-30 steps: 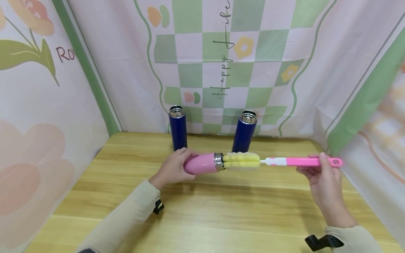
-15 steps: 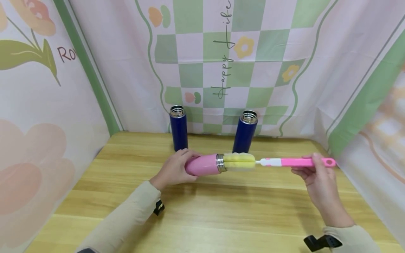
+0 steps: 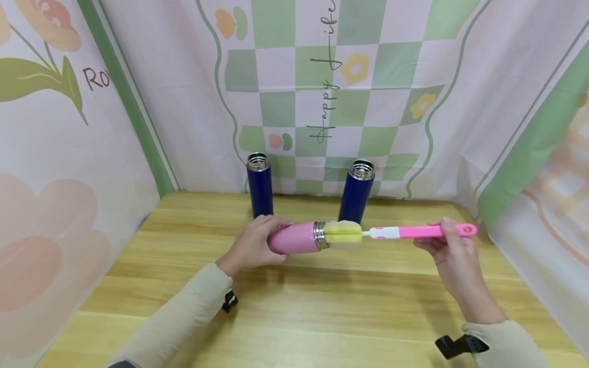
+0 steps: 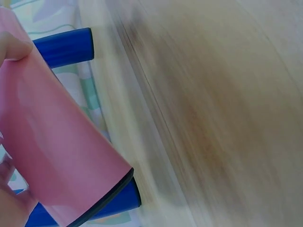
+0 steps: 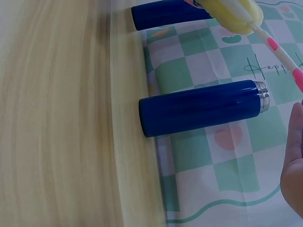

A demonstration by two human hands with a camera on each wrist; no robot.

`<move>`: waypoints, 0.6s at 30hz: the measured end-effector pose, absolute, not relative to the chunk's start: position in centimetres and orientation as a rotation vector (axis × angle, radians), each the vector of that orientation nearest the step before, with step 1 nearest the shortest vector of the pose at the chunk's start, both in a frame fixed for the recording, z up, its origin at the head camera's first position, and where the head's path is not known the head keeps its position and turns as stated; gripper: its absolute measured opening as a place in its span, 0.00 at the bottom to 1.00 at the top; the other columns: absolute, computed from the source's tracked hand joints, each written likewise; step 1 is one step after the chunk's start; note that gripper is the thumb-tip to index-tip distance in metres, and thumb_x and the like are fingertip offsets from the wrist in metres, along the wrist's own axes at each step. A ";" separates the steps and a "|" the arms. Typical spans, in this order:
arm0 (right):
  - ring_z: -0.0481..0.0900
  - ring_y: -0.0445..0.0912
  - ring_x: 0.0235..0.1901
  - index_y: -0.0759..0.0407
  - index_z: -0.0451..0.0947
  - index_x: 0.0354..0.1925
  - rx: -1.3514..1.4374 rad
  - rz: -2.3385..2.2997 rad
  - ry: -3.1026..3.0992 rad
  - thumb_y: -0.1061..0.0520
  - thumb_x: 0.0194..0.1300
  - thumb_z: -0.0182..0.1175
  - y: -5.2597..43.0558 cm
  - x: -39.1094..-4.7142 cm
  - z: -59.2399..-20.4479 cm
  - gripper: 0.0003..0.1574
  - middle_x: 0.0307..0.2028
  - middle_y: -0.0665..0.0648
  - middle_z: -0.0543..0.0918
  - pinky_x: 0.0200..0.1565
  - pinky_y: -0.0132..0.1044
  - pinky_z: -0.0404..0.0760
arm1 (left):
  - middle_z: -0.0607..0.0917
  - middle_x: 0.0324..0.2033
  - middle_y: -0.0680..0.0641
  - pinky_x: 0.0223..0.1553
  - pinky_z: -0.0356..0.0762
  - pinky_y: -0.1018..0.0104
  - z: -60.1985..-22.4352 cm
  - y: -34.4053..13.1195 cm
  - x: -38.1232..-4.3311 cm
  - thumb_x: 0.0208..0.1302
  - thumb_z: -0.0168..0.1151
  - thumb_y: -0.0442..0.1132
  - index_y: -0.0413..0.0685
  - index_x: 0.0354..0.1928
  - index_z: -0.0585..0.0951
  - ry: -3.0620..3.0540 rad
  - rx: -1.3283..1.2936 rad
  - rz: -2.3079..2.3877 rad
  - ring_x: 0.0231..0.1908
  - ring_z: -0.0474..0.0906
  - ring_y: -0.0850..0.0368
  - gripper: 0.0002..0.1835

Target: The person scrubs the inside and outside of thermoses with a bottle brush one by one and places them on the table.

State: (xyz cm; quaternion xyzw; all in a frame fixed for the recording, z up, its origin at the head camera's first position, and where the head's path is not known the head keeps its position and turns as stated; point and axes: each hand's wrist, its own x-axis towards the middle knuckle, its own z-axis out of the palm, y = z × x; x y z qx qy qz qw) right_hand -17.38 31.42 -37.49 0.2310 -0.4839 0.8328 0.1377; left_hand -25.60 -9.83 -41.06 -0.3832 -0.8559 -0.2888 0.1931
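My left hand [image 3: 253, 243] grips a pink thermos bottle [image 3: 294, 238] around its base end. The bottle lies nearly sideways above the table, its steel mouth turned to the right. In the left wrist view the pink bottle [image 4: 66, 137] slants with its dark base low, and fingers wrap it at the left edge. My right hand [image 3: 457, 263] pinches the pink handle of a bottle brush [image 3: 414, 232] between thumb and fingers. The yellow and white sponge head is partly inside the bottle mouth; its rear portion shows outside. In the right wrist view the sponge head [image 5: 234, 14] is at the top.
Two blue thermos bottles without lids stand at the back of the wooden table [image 3: 322, 312], one on the left [image 3: 260, 191] and one on the right [image 3: 356, 194]. Behind them hangs a green and white checked cloth [image 3: 313, 66]. Patterned cloth also flanks both sides.
My right hand has moved left with the brush, and more of the sponge head has gone into the pink bottle. The left hand and bottle have stayed almost in place.
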 end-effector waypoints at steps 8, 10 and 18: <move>0.87 0.52 0.36 0.76 0.77 0.44 0.665 2.342 -1.425 0.65 0.80 0.40 30.3 -17.7 -37.3 0.19 0.36 0.66 0.85 0.42 0.40 0.85 | 0.83 0.50 0.55 0.47 0.76 0.58 -41.2 -9.8 -25.6 0.40 0.81 0.51 0.58 0.58 0.81 -2.414 -1.062 -0.790 0.48 0.74 0.59 0.37; 0.87 0.52 0.36 0.76 0.76 0.44 0.653 2.334 -1.435 0.64 0.80 0.41 30.1 -17.7 -37.4 0.19 0.36 0.66 0.85 0.42 0.40 0.85 | 0.83 0.50 0.55 0.47 0.76 0.58 -41.2 -9.7 -25.6 0.40 0.81 0.51 0.58 0.58 0.81 -2.415 -1.060 -0.789 0.48 0.74 0.59 0.37; 0.87 0.49 0.36 0.75 0.77 0.46 0.615 2.290 -1.514 0.62 0.80 0.43 28.9 -18.0 -37.6 0.19 0.36 0.63 0.85 0.44 0.39 0.84 | 0.83 0.52 0.56 0.46 0.76 0.58 -41.3 -9.4 -25.5 0.40 0.82 0.49 0.58 0.58 0.81 -2.402 -1.073 -0.825 0.48 0.74 0.59 0.37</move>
